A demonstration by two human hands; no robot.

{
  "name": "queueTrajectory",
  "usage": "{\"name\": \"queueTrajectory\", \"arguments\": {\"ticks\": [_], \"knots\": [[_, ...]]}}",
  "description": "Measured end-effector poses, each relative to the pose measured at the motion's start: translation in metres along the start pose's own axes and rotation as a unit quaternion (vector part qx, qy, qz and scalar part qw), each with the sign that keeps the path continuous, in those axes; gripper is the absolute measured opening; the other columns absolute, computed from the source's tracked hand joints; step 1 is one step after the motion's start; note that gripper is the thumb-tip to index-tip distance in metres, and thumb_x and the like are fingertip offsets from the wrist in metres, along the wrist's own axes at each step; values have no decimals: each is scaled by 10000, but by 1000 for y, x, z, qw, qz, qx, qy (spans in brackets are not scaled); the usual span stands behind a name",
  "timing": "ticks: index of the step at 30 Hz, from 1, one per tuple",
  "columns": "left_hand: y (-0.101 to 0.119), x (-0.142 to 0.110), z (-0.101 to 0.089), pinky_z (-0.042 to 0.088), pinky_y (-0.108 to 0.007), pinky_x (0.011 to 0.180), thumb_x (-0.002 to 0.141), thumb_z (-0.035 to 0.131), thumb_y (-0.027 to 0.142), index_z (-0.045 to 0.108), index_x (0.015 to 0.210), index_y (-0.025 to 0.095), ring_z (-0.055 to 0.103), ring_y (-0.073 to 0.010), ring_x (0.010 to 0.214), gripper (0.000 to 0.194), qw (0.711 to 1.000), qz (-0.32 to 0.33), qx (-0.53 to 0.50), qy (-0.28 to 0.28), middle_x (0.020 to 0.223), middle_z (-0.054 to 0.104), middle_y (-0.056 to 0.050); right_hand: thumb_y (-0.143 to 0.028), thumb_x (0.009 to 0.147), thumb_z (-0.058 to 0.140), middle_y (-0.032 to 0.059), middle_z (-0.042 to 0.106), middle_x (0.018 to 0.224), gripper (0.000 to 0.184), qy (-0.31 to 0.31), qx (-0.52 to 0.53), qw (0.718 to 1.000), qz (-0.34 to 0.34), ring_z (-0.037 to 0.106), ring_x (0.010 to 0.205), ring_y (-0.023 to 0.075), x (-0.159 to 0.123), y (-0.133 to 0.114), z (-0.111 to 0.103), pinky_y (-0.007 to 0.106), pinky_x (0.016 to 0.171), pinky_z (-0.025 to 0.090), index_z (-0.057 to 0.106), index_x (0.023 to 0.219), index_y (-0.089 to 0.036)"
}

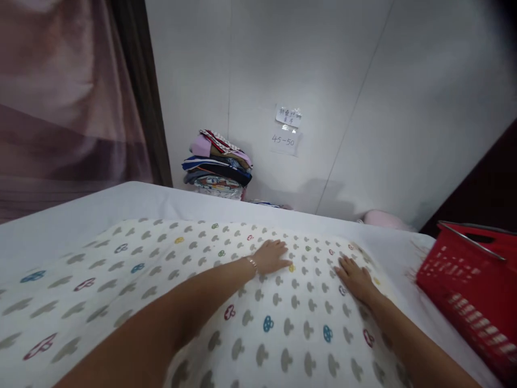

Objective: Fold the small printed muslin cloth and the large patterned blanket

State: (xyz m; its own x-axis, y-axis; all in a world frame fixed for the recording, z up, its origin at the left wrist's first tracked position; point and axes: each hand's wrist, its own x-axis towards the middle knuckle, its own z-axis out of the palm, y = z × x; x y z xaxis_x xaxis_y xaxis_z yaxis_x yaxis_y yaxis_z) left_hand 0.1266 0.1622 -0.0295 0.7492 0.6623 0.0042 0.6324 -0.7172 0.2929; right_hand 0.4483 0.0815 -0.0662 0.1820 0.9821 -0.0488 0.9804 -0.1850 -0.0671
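A white cloth (299, 318) printed with grey, red, blue, green and yellow mushrooms lies spread over a white-covered surface. My left hand (271, 257) rests flat on it near the middle, palm down, with the thumb apart from the fingers and a bracelet (252, 264) on the wrist. Farther right, my right hand (355, 277) lies on the cloth close to its right side, fingers stretched forward. Neither hand grips anything. The near edge of the cloth runs out of view below my arms.
A red plastic basket (472, 280) with a metal handle stands at the right. Folded fabrics (218, 164) are piled by the wall at the back. Two paper notes, one reading 45-50 (284, 141), hang on the wall. A pinkish curtain (60, 97) hangs at the left.
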Motion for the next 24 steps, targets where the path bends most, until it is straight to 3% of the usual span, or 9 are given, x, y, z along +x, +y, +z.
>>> {"name": "queueTrajectory", "arguments": {"ticks": [6,10,14,19,24], "knots": [[22,-140,-8,26,-446,1118,865,238,644,231,1429,244,91,-263,1388,691,997,52,12,-54,1511,142,-44,-523,896,223,72,233,1487,601,2,12,999,41,166,1372,243,-114,59,5,509,1066,209,326,1398,-210],[29,-223,-11,31,-445,1123,885,270,603,183,1435,292,101,-258,1387,638,997,69,25,-36,1513,117,-20,-541,873,259,107,277,1466,649,12,39,996,81,214,1359,246,-192,96,13,482,1064,253,341,1388,-154],[36,-293,2,111,-456,1121,893,331,556,212,1424,307,169,-255,1374,598,998,55,35,-3,1501,170,-19,-542,853,273,94,373,1419,643,44,87,990,98,272,1338,241,-259,115,22,449,1077,264,426,1329,-139],[64,-348,25,219,-444,1104,890,389,514,174,1425,339,241,-241,1353,603,994,81,70,31,1479,229,2,-553,835,332,110,513,1307,613,115,151,974,121,447,1226,248,-320,100,19,368,1062,303,543,1217,-123],[74,-356,45,343,-405,1053,833,483,536,307,1385,356,341,-248,1309,606,980,117,114,115,1441,326,13,-391,832,395,100,639,1129,406,166,199,946,196,566,1074,234,-350,61,-13,319,950,401,644,1052,-158]]}}
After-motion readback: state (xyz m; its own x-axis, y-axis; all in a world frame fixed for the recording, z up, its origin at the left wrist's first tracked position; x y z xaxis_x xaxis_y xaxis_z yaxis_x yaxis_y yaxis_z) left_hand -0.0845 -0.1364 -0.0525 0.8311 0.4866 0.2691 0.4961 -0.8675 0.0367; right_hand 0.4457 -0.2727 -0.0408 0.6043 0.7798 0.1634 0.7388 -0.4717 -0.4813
